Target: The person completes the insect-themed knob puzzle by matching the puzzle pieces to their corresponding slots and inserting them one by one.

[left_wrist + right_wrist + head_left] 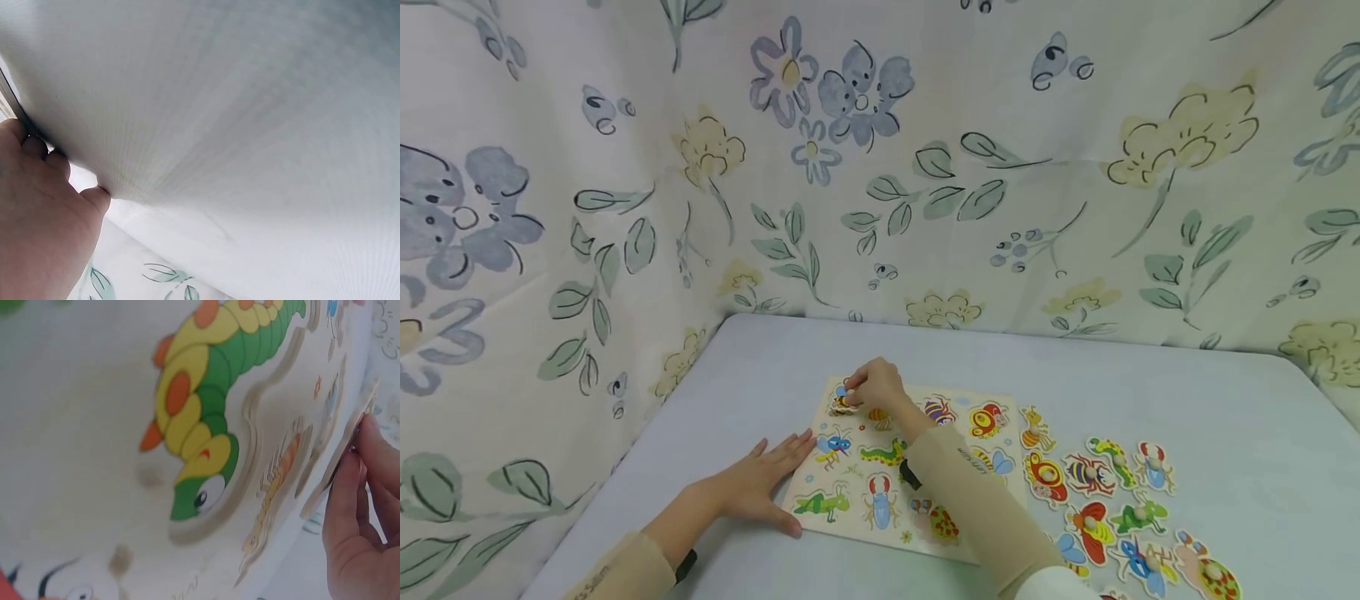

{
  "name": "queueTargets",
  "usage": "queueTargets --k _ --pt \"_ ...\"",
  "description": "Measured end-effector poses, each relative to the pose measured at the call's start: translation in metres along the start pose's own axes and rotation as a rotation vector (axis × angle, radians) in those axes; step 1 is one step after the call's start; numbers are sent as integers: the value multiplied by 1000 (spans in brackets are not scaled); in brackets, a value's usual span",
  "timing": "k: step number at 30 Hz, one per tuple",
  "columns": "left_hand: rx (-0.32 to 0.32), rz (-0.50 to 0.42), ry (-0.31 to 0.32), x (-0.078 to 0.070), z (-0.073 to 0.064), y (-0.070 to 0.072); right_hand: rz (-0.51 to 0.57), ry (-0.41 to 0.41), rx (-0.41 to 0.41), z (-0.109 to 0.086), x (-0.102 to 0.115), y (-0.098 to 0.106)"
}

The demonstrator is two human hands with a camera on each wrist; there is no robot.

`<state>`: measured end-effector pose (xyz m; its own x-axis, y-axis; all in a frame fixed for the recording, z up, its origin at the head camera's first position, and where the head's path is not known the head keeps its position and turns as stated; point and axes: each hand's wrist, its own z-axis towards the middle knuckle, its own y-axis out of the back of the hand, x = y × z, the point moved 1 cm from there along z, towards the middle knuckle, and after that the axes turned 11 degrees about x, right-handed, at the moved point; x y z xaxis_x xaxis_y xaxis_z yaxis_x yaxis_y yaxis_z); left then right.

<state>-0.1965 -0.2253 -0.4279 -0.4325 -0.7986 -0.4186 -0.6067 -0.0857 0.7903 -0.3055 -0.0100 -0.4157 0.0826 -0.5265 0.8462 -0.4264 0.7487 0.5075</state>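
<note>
A wooden insect puzzle board [842, 468] lies on the table, with printed insects in shaped recesses. Over its far left corner my right hand [880, 388] pinches a thin wooden puzzle piece [340, 459], apparently a bee, between thumb and fingers. In the right wrist view that piece is seen edge-on, tilted, close over the board. The caterpillar recess [206, 425] and the ant recess [269, 500] lie beside it. My left hand [758, 483] rests at the board's left edge, fingers stretched and thumb spread at the near corner.
Several loose knobbed insect pieces lie right of the board, among them a green grasshopper [1141, 514], a purple-striped spider [1090, 472] and a ladybird [1217, 577]. The white table [790, 350] ends at a floral curtain [940, 242] behind and to the left.
</note>
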Motion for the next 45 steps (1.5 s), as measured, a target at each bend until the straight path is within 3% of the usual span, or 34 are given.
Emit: queueTargets --k 13,26,45 --pt "3 -6 -16 -4 -2 -4 -82 -69 -5 4 0 -8" --pt "5 9 -3 -3 1 -5 -170 -75 15 5 4 -11" --pt "2 15 25 -2 -1 0 -200 -59 52 9 5 -8"
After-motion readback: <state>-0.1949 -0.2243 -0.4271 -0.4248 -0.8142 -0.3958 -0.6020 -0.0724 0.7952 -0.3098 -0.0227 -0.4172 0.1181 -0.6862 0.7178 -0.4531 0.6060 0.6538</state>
